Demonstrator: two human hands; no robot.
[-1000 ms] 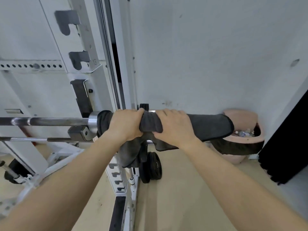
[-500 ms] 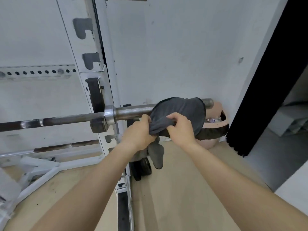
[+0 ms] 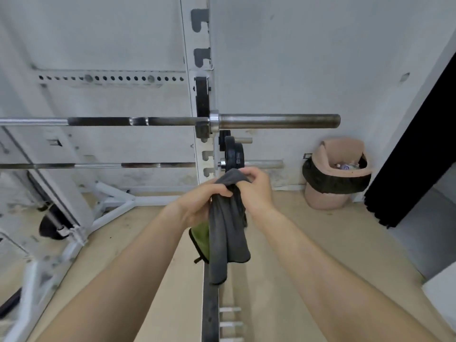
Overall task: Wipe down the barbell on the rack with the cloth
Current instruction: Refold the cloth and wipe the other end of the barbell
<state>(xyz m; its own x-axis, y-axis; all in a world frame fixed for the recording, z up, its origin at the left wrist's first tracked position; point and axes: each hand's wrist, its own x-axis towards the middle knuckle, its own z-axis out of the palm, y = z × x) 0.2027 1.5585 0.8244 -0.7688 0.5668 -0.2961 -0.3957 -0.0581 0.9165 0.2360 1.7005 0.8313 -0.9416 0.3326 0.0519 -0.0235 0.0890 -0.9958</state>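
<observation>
The steel barbell lies level across the white rack, its bare right sleeve sticking out past the upright. Well below the bar, both my hands hold a dark grey cloth that hangs down in a bunch, with a green side showing at its left. My left hand grips the cloth's top from the left. My right hand pinches the same bunched top from the right. Neither hand touches the barbell.
A second thinner bar runs lower on the rack. Black weight plates sit on a peg beside the upright. A pink bin with a black liner stands in the corner. A black curtain hangs at right. The rack's base rail runs along the floor toward me.
The cloth has come off the barbell's right sleeve. Both hands have dropped with it and now hold it bunched below the bar. The view has pulled back.
</observation>
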